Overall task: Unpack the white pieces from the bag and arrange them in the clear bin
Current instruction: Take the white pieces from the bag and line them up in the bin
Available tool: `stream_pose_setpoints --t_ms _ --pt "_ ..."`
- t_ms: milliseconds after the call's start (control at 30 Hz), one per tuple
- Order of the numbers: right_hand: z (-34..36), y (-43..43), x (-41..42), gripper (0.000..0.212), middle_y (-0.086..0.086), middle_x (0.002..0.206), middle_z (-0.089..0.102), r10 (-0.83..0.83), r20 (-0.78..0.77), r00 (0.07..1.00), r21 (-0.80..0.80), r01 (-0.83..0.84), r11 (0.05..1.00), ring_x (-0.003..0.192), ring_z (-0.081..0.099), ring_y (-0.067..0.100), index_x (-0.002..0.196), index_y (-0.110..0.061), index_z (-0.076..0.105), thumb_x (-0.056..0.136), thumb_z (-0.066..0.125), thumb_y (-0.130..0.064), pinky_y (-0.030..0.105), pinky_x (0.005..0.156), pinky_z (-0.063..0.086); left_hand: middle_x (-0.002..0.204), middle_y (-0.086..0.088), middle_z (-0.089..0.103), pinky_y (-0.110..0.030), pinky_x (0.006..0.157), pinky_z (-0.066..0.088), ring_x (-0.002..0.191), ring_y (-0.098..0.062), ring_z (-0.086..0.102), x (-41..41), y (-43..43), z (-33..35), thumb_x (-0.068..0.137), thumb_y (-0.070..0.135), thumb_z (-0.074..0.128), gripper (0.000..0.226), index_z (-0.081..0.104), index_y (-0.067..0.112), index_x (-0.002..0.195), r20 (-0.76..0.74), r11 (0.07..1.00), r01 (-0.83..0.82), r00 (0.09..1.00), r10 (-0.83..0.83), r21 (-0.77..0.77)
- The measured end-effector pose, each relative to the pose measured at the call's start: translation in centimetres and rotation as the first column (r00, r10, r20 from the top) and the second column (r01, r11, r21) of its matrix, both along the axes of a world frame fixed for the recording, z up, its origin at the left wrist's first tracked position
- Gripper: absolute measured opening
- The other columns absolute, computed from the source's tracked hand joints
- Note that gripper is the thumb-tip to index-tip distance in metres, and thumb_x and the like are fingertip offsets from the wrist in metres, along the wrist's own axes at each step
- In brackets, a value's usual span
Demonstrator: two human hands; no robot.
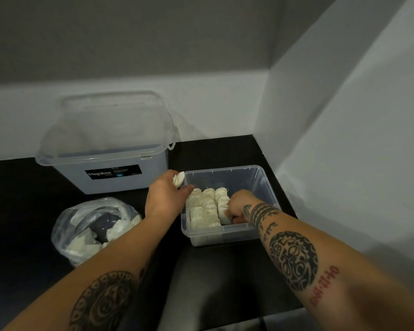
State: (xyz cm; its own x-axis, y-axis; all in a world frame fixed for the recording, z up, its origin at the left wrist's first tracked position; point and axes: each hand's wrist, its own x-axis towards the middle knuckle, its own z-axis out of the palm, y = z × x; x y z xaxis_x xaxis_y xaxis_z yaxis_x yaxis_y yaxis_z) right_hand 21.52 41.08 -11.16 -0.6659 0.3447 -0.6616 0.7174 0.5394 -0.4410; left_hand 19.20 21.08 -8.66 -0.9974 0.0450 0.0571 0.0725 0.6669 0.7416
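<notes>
A small clear bin (263, 182) stands on the black table at centre right. Rows of white pieces (204, 209) lie packed in its left half. My left hand (166, 197) hovers at the bin's left rim and holds a white piece (178, 179) in its fingers. Inside the bin, my right hand (237, 207) pinches a white piece (223, 212) at the near end of the right row. A clear plastic bag (91, 231) lies open at the left with more white pieces (81, 246) inside.
A large clear lidded box (105, 144) labelled Megabox stands behind the bag against the white wall. A wall corner closes in on the right. The black table (225, 266) ends at a front edge near my right forearm.
</notes>
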Motion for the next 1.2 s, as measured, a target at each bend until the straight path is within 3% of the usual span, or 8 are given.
stream_pose_setpoints --t_ms 333,433,500,567,633,767,900,1200 --pt "0.2 -0.3 -0.2 0.023 0.010 0.098 0.071 -0.032 -0.024 0.999 0.005 0.032 0.999 0.086 0.073 0.021 0.107 -0.007 0.067 0.087 0.077 -0.010 0.036 0.081 0.063 0.090 0.006 0.065 -0.023 0.060 0.046 0.083 -0.014 0.065 -0.1 0.4 0.6 0.088 0.038 0.080 0.031 0.062 0.024 0.109 -0.006 0.998 -0.031 0.999 0.032 0.058" --pt "1.4 0.1 0.0 0.012 0.007 0.088 0.069 0.068 -0.033 0.997 0.115 -0.063 0.991 0.075 0.069 0.016 0.095 -0.007 0.066 0.089 0.074 -0.014 0.025 0.062 0.059 0.092 0.007 0.065 -0.021 0.060 0.044 0.079 -0.007 0.062 -0.1 1.3 2.3 0.091 0.040 0.076 0.035 0.054 0.028 0.116 0.046 0.969 -0.062 0.998 0.052 0.240" --pt "2.8 0.7 0.2 0.010 0.006 0.083 0.066 0.174 -0.072 0.982 0.215 -0.155 0.964 0.063 0.060 0.011 0.097 -0.004 0.067 0.094 0.067 -0.013 0.020 0.046 0.044 0.091 0.001 0.068 -0.026 0.059 0.047 0.075 -0.013 0.064 -0.1 2.1 3.5 0.094 0.036 0.071 0.030 0.053 0.024 0.114 0.155 0.893 -0.039 0.987 -0.034 0.448" --pt "3.8 1.4 -0.1 0.022 0.015 0.099 0.070 0.192 -0.210 0.958 0.160 -0.160 0.974 0.068 0.060 0.014 0.113 0.000 0.068 0.094 0.058 -0.007 0.025 0.055 0.052 0.089 -0.007 0.070 -0.028 0.053 0.043 0.068 -0.018 0.062 -0.1 2.8 4.3 0.099 0.028 0.061 0.019 0.054 0.021 0.116 0.294 0.755 -0.050 0.936 -0.193 0.654" --pt "5.6 1.8 0.1 0.020 0.017 0.109 0.070 0.050 -0.395 0.917 -0.005 -0.057 0.998 0.084 0.065 0.019 0.112 -0.007 0.068 0.094 0.058 -0.007 0.035 0.073 0.061 0.087 -0.009 0.069 -0.027 0.052 0.039 0.065 -0.018 0.059 0.1 3.3 4.8 0.101 0.017 0.050 0.014 0.055 0.017 0.115 0.354 0.672 -0.039 0.871 -0.340 0.740" --pt "9.4 2.1 1.6 0.015 0.001 0.108 0.067 -0.199 -0.597 0.777 -0.359 -0.038 0.933 0.094 0.066 0.016 0.110 -0.023 0.066 0.098 0.061 -0.016 0.029 0.070 0.058 0.095 -0.011 0.069 -0.029 0.056 0.049 0.068 -0.018 0.067 0.9 4.6 5.4 0.098 0.002 0.052 0.021 0.061 0.011 0.115 0.347 0.658 0.043 0.823 -0.450 0.751" --pt "10.5 2.4 3.1 0.017 -0.003 0.104 0.071 -0.096 -0.630 0.771 -0.329 -0.153 0.932 0.094 0.067 0.012 0.111 -0.025 0.068 0.094 0.070 -0.028 0.025 0.069 0.053 0.106 -0.016 0.069 -0.030 0.065 0.059 0.084 -0.021 0.070 1.3 5.3 4.6 0.092 0.002 0.072 0.030 0.063 0.012 0.118 0.283 0.705 0.137 0.850 -0.445 0.696" --pt "9.0 2.9 4.2 0.005 0.000 0.086 0.074 -0.057 -0.625 0.778 -0.283 -0.158 0.946 0.073 0.067 0.008 0.095 -0.020 0.072 0.092 0.073 -0.024 0.022 0.062 0.054 0.084 -0.001 0.074 -0.026 0.061 0.056 0.074 -0.012 0.070 1.7 5.2 4.0 0.087 0.009 0.080 0.026 0.069 0.016 0.110 0.248 0.748 0.159 0.882 -0.400 0.644"
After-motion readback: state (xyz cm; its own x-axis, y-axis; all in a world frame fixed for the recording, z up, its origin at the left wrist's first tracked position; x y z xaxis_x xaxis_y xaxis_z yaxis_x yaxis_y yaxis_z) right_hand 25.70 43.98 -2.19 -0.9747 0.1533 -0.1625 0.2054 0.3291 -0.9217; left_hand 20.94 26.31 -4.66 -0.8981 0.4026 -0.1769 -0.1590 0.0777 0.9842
